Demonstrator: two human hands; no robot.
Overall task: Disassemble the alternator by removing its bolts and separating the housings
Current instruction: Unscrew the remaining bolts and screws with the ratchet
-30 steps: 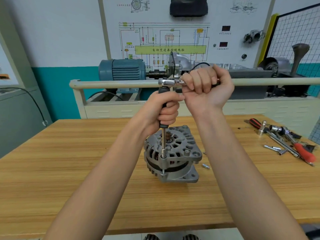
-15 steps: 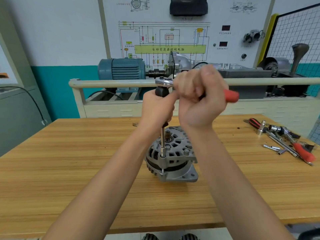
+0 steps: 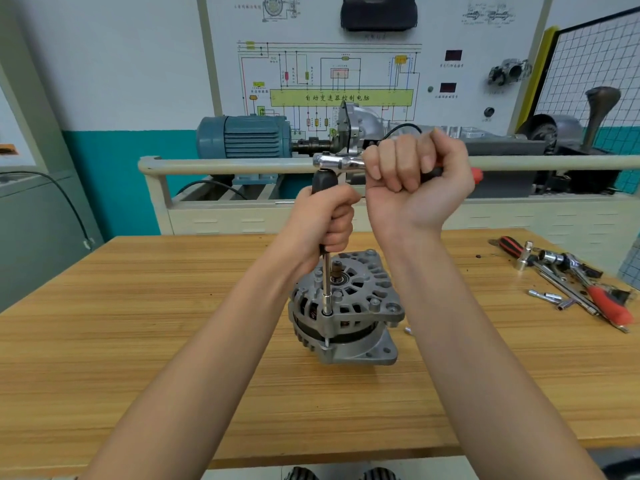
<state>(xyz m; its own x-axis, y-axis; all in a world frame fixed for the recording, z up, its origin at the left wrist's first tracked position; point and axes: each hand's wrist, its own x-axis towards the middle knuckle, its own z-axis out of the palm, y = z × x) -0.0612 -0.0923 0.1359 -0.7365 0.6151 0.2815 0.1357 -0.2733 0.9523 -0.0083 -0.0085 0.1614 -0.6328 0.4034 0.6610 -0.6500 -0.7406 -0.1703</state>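
The alternator stands on end on the wooden workbench, directly below both fists, its ribbed housing facing up so the through-bolts point upward and a tool can come straight down on them. A socket sits on one bolt at the near-left rim of the housing, and the extension bar rises from it into the left hand. That hand's fingers are curled fully round the bar's black grip, holding it upright; this looks meant to keep the socket square on the bolt head while the bar is turned. Above it, the ratchet wrench lies level across the top of the bar. The right hand is closed tight round the ratchet's handle, knuckles up, with only the red end showing past the little finger, a grip suited to swinging the handle as a lever. A loose bolt lies on the bench beside the alternator, under the right forearm. Farther right of the hands, well apart, spare sockets and tools lie in a heap. Beyond the fists runs a pale rail, with a blue electric motor behind it
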